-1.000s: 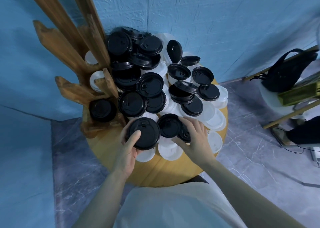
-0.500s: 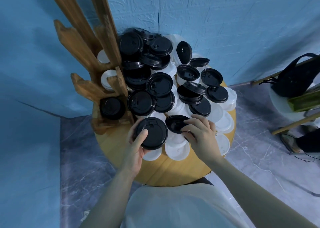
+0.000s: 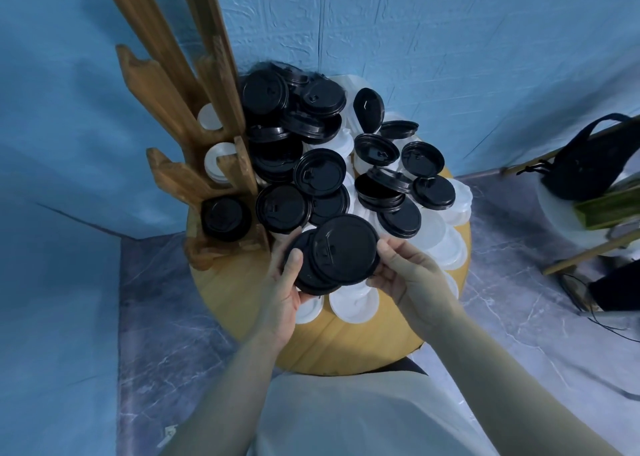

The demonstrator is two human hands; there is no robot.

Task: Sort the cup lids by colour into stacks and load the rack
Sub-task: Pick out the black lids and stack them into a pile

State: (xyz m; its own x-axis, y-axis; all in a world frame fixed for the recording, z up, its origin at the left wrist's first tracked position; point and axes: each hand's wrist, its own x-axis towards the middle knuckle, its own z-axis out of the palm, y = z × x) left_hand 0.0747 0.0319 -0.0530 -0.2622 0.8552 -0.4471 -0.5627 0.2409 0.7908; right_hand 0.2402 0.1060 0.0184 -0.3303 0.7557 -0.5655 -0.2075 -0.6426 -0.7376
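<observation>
Two black lids (image 3: 332, 254) sit above the worktop (image 3: 346, 344), left hand (image 3: 282, 292) gripping the lower, right hand (image 3: 405, 275) pinching the upper; square their rims before pressing them together.

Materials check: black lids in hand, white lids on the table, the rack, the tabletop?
Black lids: thin moulded plastic by the look, semi-gloss, with soft highlights and pressed sip-tab detail.
White lids: likely similar plastic, slightly translucent, matte.
Rack: wood, brown stained, with visible grain and cut notches.
Tabletop: light wood or wood-look laminate with plank lines; cannot tell which.
</observation>
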